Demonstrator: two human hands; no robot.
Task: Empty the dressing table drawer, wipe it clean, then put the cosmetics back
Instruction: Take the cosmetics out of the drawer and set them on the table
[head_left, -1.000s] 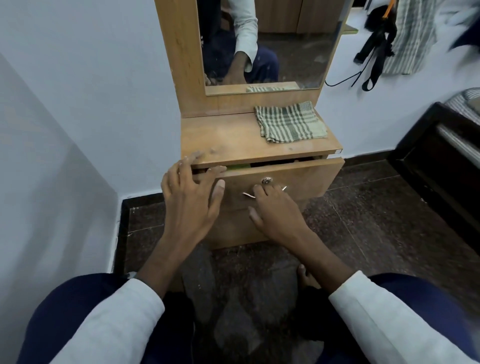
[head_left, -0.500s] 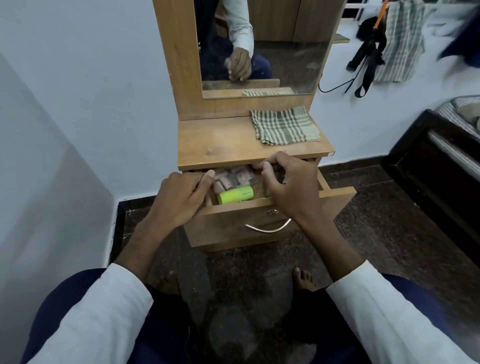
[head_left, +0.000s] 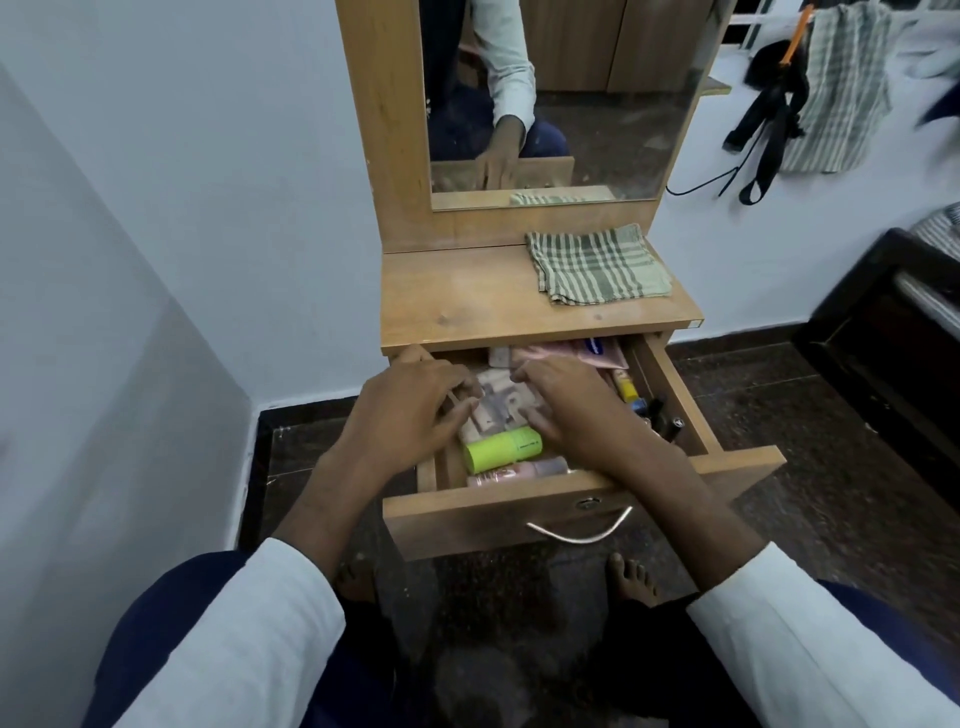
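Both the left hand (head_left: 410, 410) and right hand (head_left: 576, 410) cover the pale pink packets (head_left: 501, 405) in the open wooden drawer (head_left: 519, 506), so any grasp stays untellable.

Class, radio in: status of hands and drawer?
Both hands in open drawer, grip unclear. Cosmetics not yet out. Checked cloth waiting on tabletop.

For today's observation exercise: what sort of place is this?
Probably a bedroom or dressing corner at home: a dressing table with a mirror, a drawer of cosmetics, and clothes hanging by the wall.
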